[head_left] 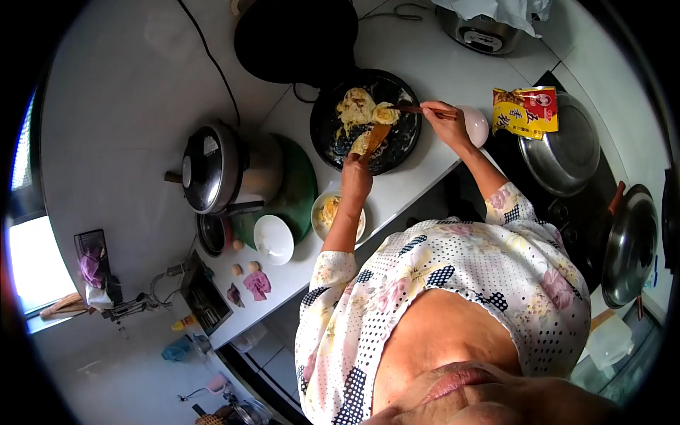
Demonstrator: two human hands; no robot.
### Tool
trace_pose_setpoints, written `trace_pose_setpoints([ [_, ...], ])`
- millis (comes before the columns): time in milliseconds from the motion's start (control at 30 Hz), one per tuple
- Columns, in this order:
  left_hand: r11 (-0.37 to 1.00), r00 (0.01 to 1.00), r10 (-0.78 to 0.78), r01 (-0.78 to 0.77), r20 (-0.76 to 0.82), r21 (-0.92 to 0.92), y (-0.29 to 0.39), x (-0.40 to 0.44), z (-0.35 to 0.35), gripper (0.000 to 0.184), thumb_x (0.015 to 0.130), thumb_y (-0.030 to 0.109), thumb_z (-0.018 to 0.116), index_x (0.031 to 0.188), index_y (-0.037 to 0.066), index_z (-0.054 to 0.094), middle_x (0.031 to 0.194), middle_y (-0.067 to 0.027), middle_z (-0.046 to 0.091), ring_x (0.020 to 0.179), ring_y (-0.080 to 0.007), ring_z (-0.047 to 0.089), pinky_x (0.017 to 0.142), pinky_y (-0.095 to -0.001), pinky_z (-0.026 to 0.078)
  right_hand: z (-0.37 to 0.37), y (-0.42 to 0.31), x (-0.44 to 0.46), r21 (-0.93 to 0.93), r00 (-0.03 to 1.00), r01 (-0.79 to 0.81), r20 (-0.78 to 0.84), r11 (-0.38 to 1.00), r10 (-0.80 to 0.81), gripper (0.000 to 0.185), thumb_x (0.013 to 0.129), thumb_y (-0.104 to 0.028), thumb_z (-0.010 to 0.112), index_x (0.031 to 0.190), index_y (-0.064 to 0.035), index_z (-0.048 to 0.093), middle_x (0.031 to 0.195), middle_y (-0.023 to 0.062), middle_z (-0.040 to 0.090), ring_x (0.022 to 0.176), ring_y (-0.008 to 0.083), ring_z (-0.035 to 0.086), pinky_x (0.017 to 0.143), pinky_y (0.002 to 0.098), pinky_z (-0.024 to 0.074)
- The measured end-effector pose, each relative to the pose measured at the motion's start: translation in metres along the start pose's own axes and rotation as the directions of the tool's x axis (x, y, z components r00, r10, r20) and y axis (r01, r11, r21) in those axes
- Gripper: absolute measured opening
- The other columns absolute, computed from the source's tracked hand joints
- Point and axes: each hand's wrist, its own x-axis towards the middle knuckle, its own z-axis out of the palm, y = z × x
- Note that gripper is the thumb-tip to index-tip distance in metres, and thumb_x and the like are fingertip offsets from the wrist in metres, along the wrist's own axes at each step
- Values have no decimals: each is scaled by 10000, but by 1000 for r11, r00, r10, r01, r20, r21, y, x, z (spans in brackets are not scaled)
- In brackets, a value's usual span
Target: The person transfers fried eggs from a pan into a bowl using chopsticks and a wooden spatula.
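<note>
My left hand (356, 177) is closed around a wooden spatula (377, 136), whose blade is against yellow, egg-like food in a round black electric pan (406, 154). My right hand (446, 122) grips a pair of chopsticks (425, 110). Their tips touch a folded yellow piece (384, 113). A larger browned yellow piece (356, 106) lies beside it in the pan, and another is partly covered by the spatula. Under my left forearm stands a white bowl (318, 222) with yellow food in it. A pale pink bowl (473, 126) sits beside my right wrist.
The pan's black lid (296, 39) stands raised behind it. At left, a pressure cooker (212, 168) rests on a green round board (301, 170), near a white bowl (273, 239) and purple cloth (257, 285). At right are a seasoning packet (520, 117), a metal basin (567, 159) and a lidded pan (629, 248).
</note>
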Motion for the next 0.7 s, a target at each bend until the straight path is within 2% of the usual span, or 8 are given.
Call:
trace_pose_setpoints([
  [133,998,996,-52,53,68,-23,5,-9,-22,359,721,-67,526,1035,34,670,847,-199,621,836,-373,592,741,-433,489,-17,-4,-5,80,991,-132,-27,988,134,169,873,-121,640,1002,-20,680,855,44,699,758,95,634,682,227,498],
  [167,997,994,-64,67,86,-26,5,-11,-26,394,699,-85,508,1045,24,663,846,-210,616,848,-382,588,751,-436,486,-20,-7,-5,72,994,-101,-39,992,104,166,871,-115,641,1001,-20,680,862,45,699,762,95,636,684,227,499],
  [300,998,982,-36,27,183,50,-1,-8,-22,336,764,-44,502,1047,34,665,905,-208,610,856,-361,581,758,-432,484,-16,-4,-4,101,999,-1,-38,995,4,155,861,-87,647,996,-17,680,892,54,699,779,100,644,694,230,502],
  [433,995,987,-14,-2,159,101,6,20,1,354,764,-47,487,1063,38,658,960,-204,604,899,-361,576,778,-431,484,-4,10,-10,92,999,50,-23,994,-48,148,851,-62,653,989,-16,680,921,54,698,784,98,641,704,230,501],
  [567,999,994,1,-5,106,42,21,26,2,339,756,-45,492,1047,25,651,964,-200,604,931,-365,572,791,-431,485,-13,8,-19,103,991,-122,-41,987,127,160,865,-110,652,994,-22,683,889,36,698,781,79,624,702,222,492],
  [633,998,997,62,-63,38,25,28,20,-4,297,786,-28,497,1034,21,652,957,-196,607,926,-365,572,791,-430,485,-20,16,-24,117,989,-140,-32,983,145,172,868,-125,649,1000,-21,683,873,35,695,781,80,622,702,222,491],
  [667,999,998,40,-42,47,33,30,14,-9,249,815,-11,496,1014,5,646,955,-190,610,921,-366,570,791,-428,485,-22,21,-27,124,987,-152,-24,981,156,178,870,-133,647,1002,-20,683,864,35,693,781,81,621,702,223,491],
  [700,998,999,52,-52,10,44,31,11,-11,251,799,-13,510,1005,15,651,934,-180,608,894,-361,571,771,-431,483,-23,22,-29,157,987,-154,-13,976,158,182,871,-132,645,1006,-17,682,863,35,691,783,84,621,703,223,491],
])
